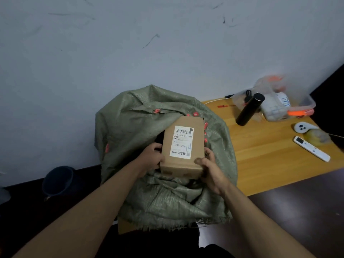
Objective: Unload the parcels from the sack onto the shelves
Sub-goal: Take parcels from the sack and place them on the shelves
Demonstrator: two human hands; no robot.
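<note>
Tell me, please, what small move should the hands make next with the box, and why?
Probably lift the cardboard box straight up, clear of the green sack. The left hand and right hand already hold its two sides, and it sits over the sack's open mouth.

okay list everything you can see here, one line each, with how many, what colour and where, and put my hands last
cardboard parcel: one, brown with a white label, above the sack's mouth
sack: one, grey-green woven, against the wall
table: one, light wood, to the right
bottle: one, black, on the table
plastic box: one, clear with orange clips, at the table's back
controller: one, white, on the table's right
remote: one, white, near the controller
bucket: one, dark blue, on the floor at left
left hand: grip on the parcel's left side
right hand: grip on the parcel's right corner
</note>
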